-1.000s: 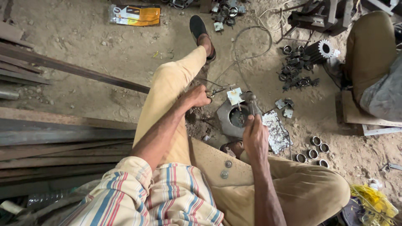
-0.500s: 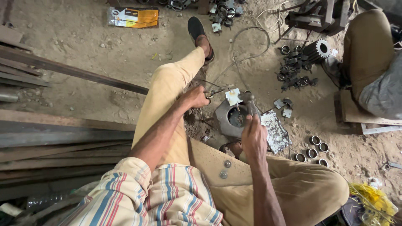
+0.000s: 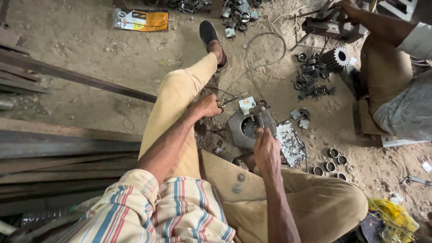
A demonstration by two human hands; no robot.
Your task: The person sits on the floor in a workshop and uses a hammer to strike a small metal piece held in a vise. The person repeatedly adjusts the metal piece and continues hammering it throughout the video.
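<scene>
Right hand (image 3: 266, 150) closed around hammer (image 3: 260, 118), head over round metal block (image 3: 246, 128) on the dirt between the legs. Left hand (image 3: 206, 106) pinching thin pliers-like tool (image 3: 228, 101), probably, tip near block's top edge. Metal rings (image 3: 330, 159) scattered right.

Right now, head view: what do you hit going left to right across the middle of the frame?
Stacked metal bars → left hand → grey metal housing → right hand → loose metal rings → another person's knee.
</scene>
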